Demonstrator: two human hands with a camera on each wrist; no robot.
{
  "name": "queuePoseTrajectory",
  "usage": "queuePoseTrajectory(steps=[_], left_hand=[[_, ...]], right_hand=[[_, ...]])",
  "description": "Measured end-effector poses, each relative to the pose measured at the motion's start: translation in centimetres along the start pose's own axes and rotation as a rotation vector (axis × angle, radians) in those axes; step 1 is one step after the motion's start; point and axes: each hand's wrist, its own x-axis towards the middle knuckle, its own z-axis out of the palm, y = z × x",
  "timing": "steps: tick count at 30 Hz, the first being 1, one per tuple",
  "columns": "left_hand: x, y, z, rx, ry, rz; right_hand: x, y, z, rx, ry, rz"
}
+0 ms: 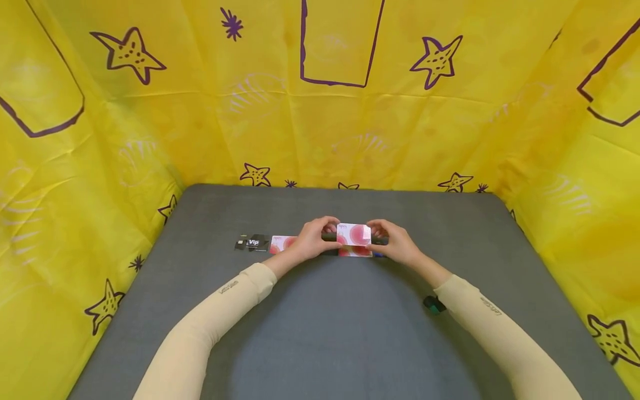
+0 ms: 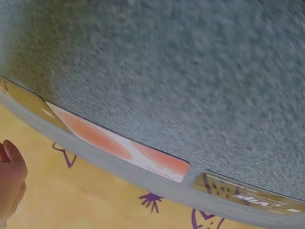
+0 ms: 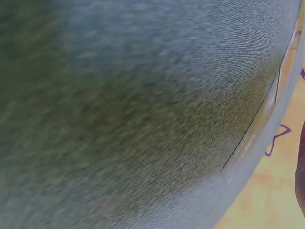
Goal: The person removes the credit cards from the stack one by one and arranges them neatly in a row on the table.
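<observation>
Between my two hands a pink-and-white card [image 1: 353,234] is held up above the grey table, pinched at its left edge by my left hand [image 1: 316,238] and at its right edge by my right hand [image 1: 395,241]. Behind and below it lies another pink card [image 1: 355,252], partly covered. A second pink card [image 1: 281,243] lies left of my left hand, with a black card marked "Vip" [image 1: 253,243] beyond it. Dark and blue cards in the row are mostly hidden by my hands. Only a bit of my left hand [image 2: 10,183] shows in the left wrist view.
The cards lie in a row on the grey tabletop [image 1: 340,333]. Yellow cloth [image 1: 280,128] with purple starfish drawings surrounds the table's back and sides. A small dark-and-green object [image 1: 434,305] shows beside the right cuff.
</observation>
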Motion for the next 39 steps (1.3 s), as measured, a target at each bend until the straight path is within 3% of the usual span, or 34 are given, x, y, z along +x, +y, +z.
queuePoseTrajectory(steps=[3,10,17,25,33,39], left_hand=[[-0.2,0.3,0.3,0.013,-0.004,0.004],[-0.4,1.3,1.3,0.038,-0.036,-0.055],[-0.2,2.4,2.7,0.081,-0.050,-0.032],[1.0,3.8,4.7,0.124,-0.073,-0.036],[2.4,5.3,6.8,0.146,-0.130,-0.106],[3.5,6.2,8.5,0.202,-0.163,-0.124]], right_hand=[[-0.4,0.2,-0.2,0.002,-0.007,-0.008],[-1.4,0.5,-0.9,0.002,-0.042,-0.008],[-2.5,1.1,-2.2,-0.004,-0.084,0.028],[-3.8,1.9,-4.5,-0.006,-0.131,0.094],[-5.4,3.5,-6.4,-0.008,-0.144,0.148],[-6.5,4.5,-7.4,0.024,-0.159,0.200]])
